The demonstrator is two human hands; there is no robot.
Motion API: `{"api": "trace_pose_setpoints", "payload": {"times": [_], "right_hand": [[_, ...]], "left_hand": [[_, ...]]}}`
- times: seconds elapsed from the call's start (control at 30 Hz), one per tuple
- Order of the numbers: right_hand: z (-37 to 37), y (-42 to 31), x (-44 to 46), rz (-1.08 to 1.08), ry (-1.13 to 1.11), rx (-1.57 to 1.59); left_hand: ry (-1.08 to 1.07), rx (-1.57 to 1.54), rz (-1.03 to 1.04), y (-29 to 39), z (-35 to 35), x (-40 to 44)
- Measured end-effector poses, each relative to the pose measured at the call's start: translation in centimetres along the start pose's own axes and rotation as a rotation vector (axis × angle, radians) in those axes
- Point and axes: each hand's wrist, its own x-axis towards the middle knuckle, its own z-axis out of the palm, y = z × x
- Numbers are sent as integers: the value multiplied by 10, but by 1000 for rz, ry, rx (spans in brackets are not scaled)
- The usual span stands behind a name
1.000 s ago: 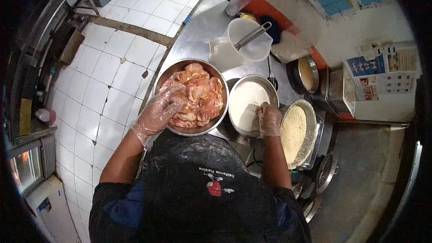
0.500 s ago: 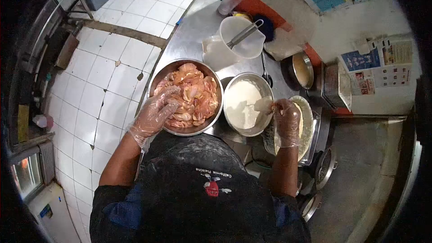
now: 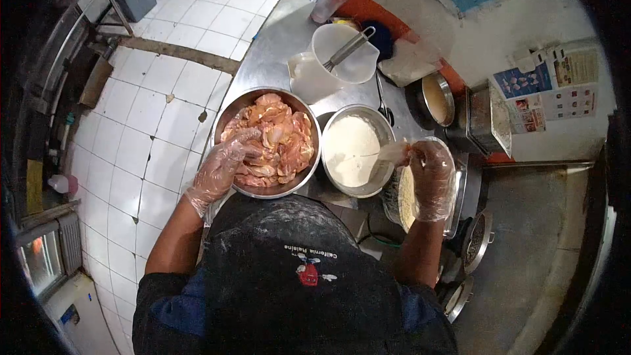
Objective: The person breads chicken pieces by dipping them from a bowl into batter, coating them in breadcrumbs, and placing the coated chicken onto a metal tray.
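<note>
Left hand [image 3: 223,167], gloved, left of centre, reaches over the bowl [image 3: 276,192] with fingers bent against the raw meat [image 3: 286,138]; cannot tell whether it grips any. Right hand [image 3: 434,174], gloved, right of centre, pinches a pale, wet piece [image 3: 392,152], its free end above the right edge of the batter pot [image 3: 386,133], mid-frame; crumbs [image 3: 407,198] lie below the hand.

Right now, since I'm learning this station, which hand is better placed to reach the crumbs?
Probably the right hand: it hangs over the crumbs, holding a pale piece. The left hand is at the raw meat, the white liquid in between.
</note>
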Motion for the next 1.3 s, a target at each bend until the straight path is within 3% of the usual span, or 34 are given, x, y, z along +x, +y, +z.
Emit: {"api": "trace_pose_setpoints", "payload": {"times": [0.07,0.13,0.33,0.4,0.47,0.57,0.67,0.73,0.77,0.87,0.93,0.97,1.0,1.07,1.1,1.13,1.2,1.23,1.3], "right_hand": [[27,11,-5,-28,-112,-54],[57,30,-14,-80,-58,-61],[57,32,-12,-39,-78,-23],[68,51,-12,-46,-17,-29],[74,64,-13,-145,6,-131],[42,55,-12,-69,83,111],[-4,76,-15,188,98,707],[-39,114,-18,79,163,479],[-67,104,-21,151,157,528],[-99,145,-32,42,187,18],[-94,154,-39,-30,197,-87],[-76,175,-48,-65,142,-247],[-65,189,-56,22,-111,-221],[-55,210,-81,101,-176,-220],[-81,201,-80,375,-327,-171],[-94,209,-88,370,-338,-159],[-114,234,-110,577,-632,-229],[-113,238,-123,568,-642,-218],[-108,242,-148,390,-675,-386]], "left_hand": [[-13,7,56,-1,1,1],[-17,50,89,-2,3,3],[-25,79,142,-4,15,6],[141,7,90,-2,28,11],[26,-65,149,-12,27,9],[8,-57,180,-23,35,15],[89,-15,218,-20,55,18],[42,-127,170,-8,73,15],[-26,-81,213,-5,81,20],[-32,124,314,3,130,29],[-40,35,266,5,175,45],[-120,85,293,12,198,52],[-201,134,320,18,222,60],[-357,213,313,26,274,72],[-428,334,278,35,303,79],[-498,452,238,42,331,82],[-584,877,304,19,383,89],[-578,884,290,16,410,88],[-593,1546,58,11,456,83]]}}
